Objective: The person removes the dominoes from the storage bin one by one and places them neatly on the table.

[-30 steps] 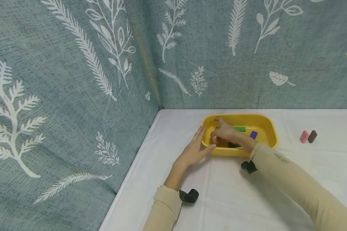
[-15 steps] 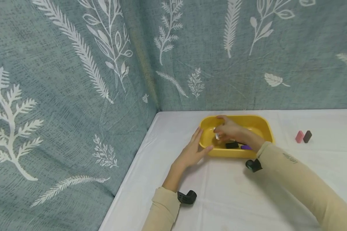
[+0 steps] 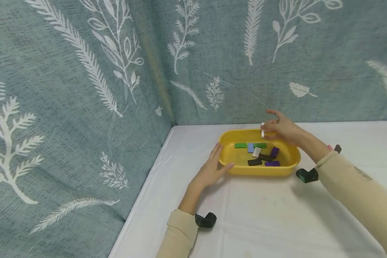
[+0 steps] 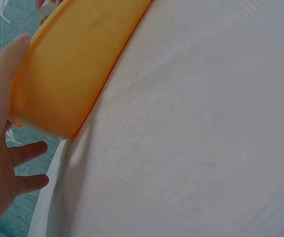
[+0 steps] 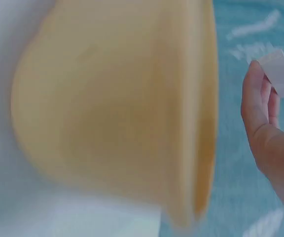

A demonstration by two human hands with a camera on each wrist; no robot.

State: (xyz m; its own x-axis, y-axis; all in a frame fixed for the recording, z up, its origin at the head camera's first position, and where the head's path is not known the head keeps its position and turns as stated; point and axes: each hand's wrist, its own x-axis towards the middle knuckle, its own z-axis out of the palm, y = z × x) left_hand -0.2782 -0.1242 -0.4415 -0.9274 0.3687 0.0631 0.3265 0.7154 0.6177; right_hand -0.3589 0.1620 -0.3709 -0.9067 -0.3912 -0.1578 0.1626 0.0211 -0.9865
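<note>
In the head view my right hand (image 3: 285, 130) pinches a small white block (image 3: 262, 130) above the far rim of a yellow plastic tub (image 3: 261, 171). The right wrist view shows that white block (image 5: 280, 74) held between thumb and fingers. Against the tub's left end rests my left hand (image 3: 209, 172), fingers spread and fairly straight, thumb at the near rim. Inside the tub lie several blocks: green (image 3: 240, 145), light blue (image 3: 250, 147), another white block (image 3: 256, 152), dark brown (image 3: 265, 157), black (image 3: 254, 162) and purple (image 3: 272, 163).
The tub stands on a white-covered table (image 3: 254, 215). Right of it, a dark block (image 3: 338, 148) and a pink block (image 3: 329, 147) are partly hidden by the right forearm. A blue-green leaf-patterned cloth (image 3: 261, 89) hangs behind and to the left.
My right hand has lifted the white block out of the tub and moved right and toward the far rim, uncovering the blocks inside. The left hand stays at the tub's left end.
</note>
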